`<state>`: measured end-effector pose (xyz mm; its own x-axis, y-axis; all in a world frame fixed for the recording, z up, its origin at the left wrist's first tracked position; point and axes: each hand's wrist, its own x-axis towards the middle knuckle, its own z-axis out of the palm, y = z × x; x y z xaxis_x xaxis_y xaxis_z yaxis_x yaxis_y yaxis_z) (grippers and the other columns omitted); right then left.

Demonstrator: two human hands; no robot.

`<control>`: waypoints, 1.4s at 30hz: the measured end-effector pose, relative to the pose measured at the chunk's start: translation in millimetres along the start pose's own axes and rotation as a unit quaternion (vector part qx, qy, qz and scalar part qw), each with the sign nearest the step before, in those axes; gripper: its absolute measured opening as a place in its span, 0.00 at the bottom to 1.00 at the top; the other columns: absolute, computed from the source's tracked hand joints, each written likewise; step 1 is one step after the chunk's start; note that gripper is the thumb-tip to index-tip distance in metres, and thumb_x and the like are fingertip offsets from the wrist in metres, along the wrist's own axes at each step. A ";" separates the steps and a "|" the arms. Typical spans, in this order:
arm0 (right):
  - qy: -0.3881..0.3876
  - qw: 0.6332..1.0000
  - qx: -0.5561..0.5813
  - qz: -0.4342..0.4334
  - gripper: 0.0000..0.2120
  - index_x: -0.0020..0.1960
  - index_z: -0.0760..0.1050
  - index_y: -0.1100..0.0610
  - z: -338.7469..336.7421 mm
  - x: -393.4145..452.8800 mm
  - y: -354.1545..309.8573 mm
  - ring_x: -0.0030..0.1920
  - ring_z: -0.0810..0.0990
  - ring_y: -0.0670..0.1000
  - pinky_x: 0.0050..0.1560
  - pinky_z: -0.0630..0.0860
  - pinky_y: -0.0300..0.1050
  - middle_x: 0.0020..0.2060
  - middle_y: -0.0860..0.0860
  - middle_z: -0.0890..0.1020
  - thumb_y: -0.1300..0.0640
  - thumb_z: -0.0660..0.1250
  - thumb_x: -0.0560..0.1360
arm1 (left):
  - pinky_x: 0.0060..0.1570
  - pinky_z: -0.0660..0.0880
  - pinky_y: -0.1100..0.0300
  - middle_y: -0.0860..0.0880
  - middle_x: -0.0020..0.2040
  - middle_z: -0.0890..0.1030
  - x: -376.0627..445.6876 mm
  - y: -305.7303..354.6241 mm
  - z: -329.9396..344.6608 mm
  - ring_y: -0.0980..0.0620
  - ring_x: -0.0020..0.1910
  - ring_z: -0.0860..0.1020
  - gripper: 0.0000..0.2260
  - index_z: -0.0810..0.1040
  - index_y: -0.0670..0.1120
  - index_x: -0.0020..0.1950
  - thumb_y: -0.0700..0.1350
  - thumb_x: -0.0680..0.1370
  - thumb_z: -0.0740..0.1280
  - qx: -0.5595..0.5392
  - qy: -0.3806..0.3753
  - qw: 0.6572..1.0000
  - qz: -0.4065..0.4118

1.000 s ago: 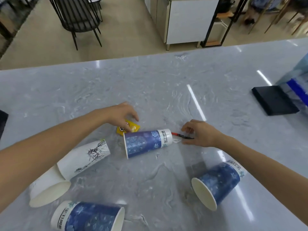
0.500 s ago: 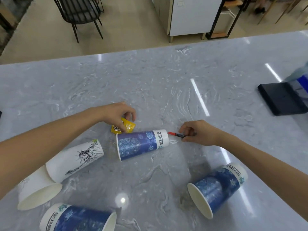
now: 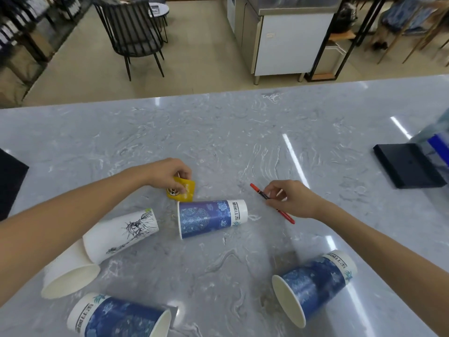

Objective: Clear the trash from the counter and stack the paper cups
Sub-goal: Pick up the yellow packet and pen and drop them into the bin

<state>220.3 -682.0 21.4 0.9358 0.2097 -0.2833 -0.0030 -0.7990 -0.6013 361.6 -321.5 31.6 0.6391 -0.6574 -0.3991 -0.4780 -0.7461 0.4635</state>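
I see the grey marbled stone counter [image 3: 243, 132] spreading wide beneath both hands, and past its far edge a black slatted metal chair [image 3: 131, 32] on the floor. Well off to the right of my right hand lies a flat black rectangular pad [image 3: 408, 166]. Nearer me than the left hand, a white paper cup with a line-drawn statue [image 3: 121, 235] lies on its side, its mouth end against a plain white paper cup [image 3: 70, 276]; a blue patterned paper cup with a white band [image 3: 116, 317] lies nearer still. Between the two hands and just toward me, a second blue patterned cup [image 3: 209, 218] lies on its side, and below the right forearm a third blue cup [image 3: 313, 285] lies tipped, mouth toward me. My left hand [image 3: 167, 175] has its fingers curled round a small crumpled yellow wrapper [image 3: 182, 189], which is down at the counter. My right hand [image 3: 289, 199] pinches a thin red and black pen [image 3: 257, 189], lifted at a slant.
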 end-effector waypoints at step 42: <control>-0.046 0.959 0.032 -0.277 0.19 0.63 0.77 0.44 132.8 -129.7 -257.6 0.41 0.83 0.43 0.54 0.82 0.45 0.40 0.45 0.83 0.57 0.75 0.76 | 0.54 0.80 0.53 0.43 0.52 0.83 -419.9 55.3 145.4 0.45 0.50 0.83 0.20 0.81 0.59 0.60 0.37 0.74 0.76 -0.333 0.414 0.843 -0.084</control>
<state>52.9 -428.5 113.8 0.7653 0.6430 0.0297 0.4608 -0.5151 -0.7227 -20.7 -102.0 109.8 0.9973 -0.0442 0.0582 -0.0713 -0.4159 0.9066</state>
